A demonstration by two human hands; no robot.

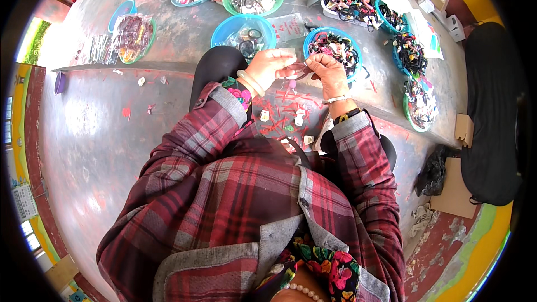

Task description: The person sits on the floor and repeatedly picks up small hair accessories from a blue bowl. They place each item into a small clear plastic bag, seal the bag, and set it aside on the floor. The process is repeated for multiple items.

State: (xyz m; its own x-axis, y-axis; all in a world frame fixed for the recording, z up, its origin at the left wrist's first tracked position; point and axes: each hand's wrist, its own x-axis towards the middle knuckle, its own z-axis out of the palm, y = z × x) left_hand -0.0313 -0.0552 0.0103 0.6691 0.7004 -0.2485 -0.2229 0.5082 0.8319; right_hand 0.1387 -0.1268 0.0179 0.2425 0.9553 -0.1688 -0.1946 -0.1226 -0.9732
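Note:
My left hand (pixel 269 70) and my right hand (pixel 331 76) are close together above my lap, each with its fingers pinched. Between the fingertips stretches a thin brownish elastic band (pixel 302 71), which looks like a hair tie. A small pink ball (pixel 292 84) shows just below it. By the left fingertips is a small pale, see-through piece (pixel 287 53); whether it is a bag or a card I cannot tell. Just beyond my right hand stands a blue basin (pixel 306 50) heaped with dark and coloured hair ties. Past my left hand a blue basin (pixel 219 32) holds plastic bags and black rings.
Several more basins stand on the raised ledge, including a green one (pixel 281 1) and a white tray (pixel 324 6) of hair ties. Red scraps (pixel 274 113) and small white pieces litter the floor between my knees. A long black object (pixel 492 117) and cardboard (pixel 454 190) lie at the right.

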